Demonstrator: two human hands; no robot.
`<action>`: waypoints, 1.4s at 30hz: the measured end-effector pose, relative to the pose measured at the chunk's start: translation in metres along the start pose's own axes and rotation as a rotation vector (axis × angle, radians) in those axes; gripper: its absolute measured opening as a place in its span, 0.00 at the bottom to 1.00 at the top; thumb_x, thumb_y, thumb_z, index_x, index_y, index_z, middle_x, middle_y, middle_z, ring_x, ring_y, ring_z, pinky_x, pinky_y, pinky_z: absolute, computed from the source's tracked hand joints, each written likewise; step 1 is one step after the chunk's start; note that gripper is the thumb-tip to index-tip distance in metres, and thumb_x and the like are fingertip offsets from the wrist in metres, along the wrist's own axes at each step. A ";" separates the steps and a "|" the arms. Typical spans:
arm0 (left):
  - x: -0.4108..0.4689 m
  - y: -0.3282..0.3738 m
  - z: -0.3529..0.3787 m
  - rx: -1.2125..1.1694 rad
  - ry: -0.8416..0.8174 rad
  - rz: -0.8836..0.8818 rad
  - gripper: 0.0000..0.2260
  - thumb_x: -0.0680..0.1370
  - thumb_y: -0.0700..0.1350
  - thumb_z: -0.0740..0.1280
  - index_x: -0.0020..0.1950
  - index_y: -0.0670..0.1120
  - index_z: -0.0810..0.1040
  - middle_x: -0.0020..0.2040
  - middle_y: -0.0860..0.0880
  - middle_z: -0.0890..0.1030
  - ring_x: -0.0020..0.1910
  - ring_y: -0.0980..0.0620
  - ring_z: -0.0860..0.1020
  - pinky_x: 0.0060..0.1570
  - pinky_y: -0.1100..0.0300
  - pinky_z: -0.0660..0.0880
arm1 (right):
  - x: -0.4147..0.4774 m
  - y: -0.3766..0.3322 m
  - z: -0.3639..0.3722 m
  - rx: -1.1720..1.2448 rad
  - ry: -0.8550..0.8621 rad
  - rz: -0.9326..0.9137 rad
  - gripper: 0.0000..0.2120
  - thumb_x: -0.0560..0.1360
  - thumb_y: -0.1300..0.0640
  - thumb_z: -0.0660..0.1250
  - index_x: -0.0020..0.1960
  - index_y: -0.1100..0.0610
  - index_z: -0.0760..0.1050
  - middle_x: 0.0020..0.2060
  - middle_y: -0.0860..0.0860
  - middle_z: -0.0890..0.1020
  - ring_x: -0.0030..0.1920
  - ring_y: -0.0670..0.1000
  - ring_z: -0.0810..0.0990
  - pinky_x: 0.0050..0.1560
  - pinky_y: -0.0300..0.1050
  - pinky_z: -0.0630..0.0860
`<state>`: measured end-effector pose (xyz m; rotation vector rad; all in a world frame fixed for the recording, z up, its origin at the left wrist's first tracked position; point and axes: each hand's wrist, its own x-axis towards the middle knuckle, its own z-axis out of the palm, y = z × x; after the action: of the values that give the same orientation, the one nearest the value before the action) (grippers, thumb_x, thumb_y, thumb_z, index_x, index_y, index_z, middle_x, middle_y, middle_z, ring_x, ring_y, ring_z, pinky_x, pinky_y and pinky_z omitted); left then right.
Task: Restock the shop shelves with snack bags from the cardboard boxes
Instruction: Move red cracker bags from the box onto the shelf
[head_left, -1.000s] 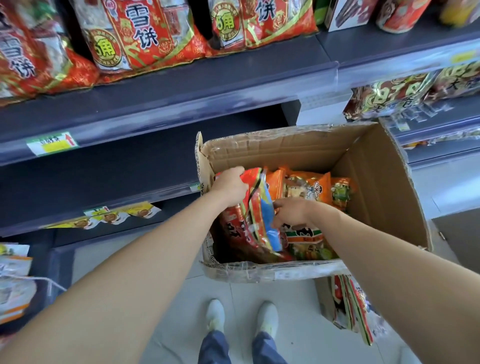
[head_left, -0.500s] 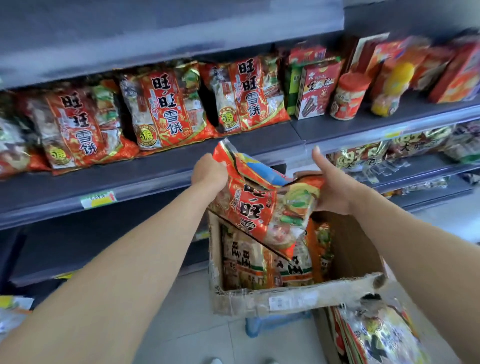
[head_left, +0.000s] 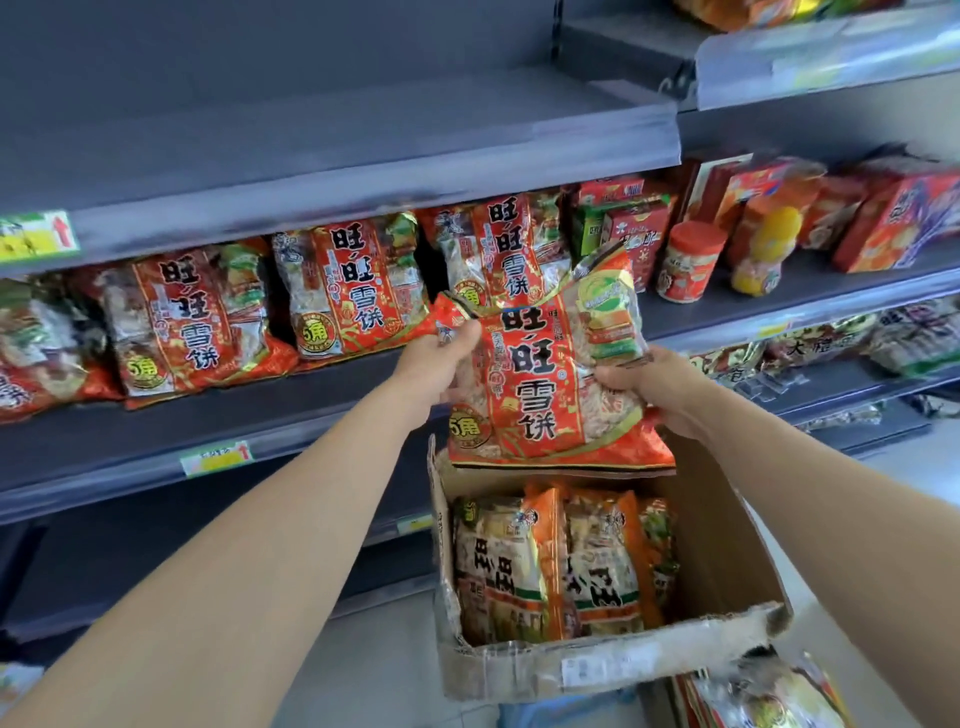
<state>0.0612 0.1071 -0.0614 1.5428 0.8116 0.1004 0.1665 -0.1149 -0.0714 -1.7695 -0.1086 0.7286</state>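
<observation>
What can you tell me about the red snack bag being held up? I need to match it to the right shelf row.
The red snack bag is glossy plastic, printed with large dark characters, gold trim and a green patch at its upper right. It looks full and sealed, held upright facing the camera above the open cardboard box. The left hand pinches its upper left edge; the right hand grips its right side.

A red-capped jar (head_left: 691, 262) stands on the grey shelf beside a yellow bottle (head_left: 763, 252), with red boxes (head_left: 893, 221) lined up to the right of them. Yellow price tags (head_left: 37, 236) sit on the shelf edges. The floor (head_left: 379, 670) below is pale.
</observation>
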 end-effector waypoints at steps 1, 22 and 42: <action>0.003 -0.003 -0.001 0.056 -0.063 -0.007 0.25 0.73 0.53 0.72 0.66 0.45 0.70 0.62 0.47 0.77 0.56 0.48 0.77 0.52 0.52 0.79 | 0.005 -0.001 0.001 0.059 0.012 0.017 0.09 0.72 0.63 0.72 0.51 0.58 0.77 0.44 0.55 0.84 0.37 0.52 0.85 0.39 0.47 0.80; 0.133 0.025 0.016 0.069 0.215 0.238 0.33 0.75 0.35 0.69 0.76 0.51 0.59 0.68 0.48 0.71 0.57 0.51 0.72 0.60 0.55 0.71 | 0.161 -0.063 0.029 -0.198 0.301 -0.111 0.35 0.72 0.43 0.69 0.74 0.44 0.57 0.69 0.54 0.69 0.66 0.60 0.70 0.64 0.55 0.71; 0.171 0.014 0.050 0.360 0.455 0.012 0.31 0.76 0.43 0.70 0.75 0.48 0.58 0.73 0.42 0.60 0.63 0.42 0.73 0.45 0.61 0.71 | 0.225 -0.050 0.040 -0.458 0.286 -0.143 0.36 0.75 0.56 0.68 0.75 0.47 0.50 0.66 0.60 0.67 0.58 0.62 0.75 0.55 0.55 0.77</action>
<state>0.2203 0.1586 -0.1253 1.8960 1.2288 0.3383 0.3409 0.0314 -0.1262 -2.2573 -0.2194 0.3560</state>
